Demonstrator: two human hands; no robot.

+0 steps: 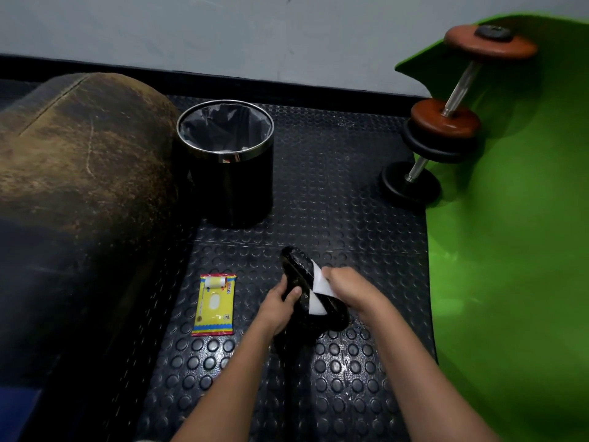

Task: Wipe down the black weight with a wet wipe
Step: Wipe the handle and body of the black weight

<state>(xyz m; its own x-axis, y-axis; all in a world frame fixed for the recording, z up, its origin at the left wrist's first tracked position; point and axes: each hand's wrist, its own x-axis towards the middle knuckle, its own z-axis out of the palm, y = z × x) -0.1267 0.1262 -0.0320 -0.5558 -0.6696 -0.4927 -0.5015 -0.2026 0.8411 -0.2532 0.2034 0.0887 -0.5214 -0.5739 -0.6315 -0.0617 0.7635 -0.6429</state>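
Nearest, both forearms reach in over the studded mat [334, 186] to the weight [302, 272], a black plate stood on edge low in the middle of the view, probably so its rim and both faces can be reached without laying it flat. The left hand [280, 304] steadies it: its fingers curl round the near left side with the thumb [294, 292] pressed on the face, a firm grasp. The right hand [347, 287] is clenched on the wipe [320, 290], a white sheet draped over the plate's rim; the fingertips are tucked under, so just how they pinch it cannot be told. Wiping looks to be under way. Just left lies the wipe pack [214, 304], flat, its flap peeled back, near for another sheet. Farther off stands a lined bin [226, 161], handy for the spent wipe, beside a worn cushion [79, 161]. Farthest right, a dumbbell [452, 113] rests partly on a green mat [510, 250].
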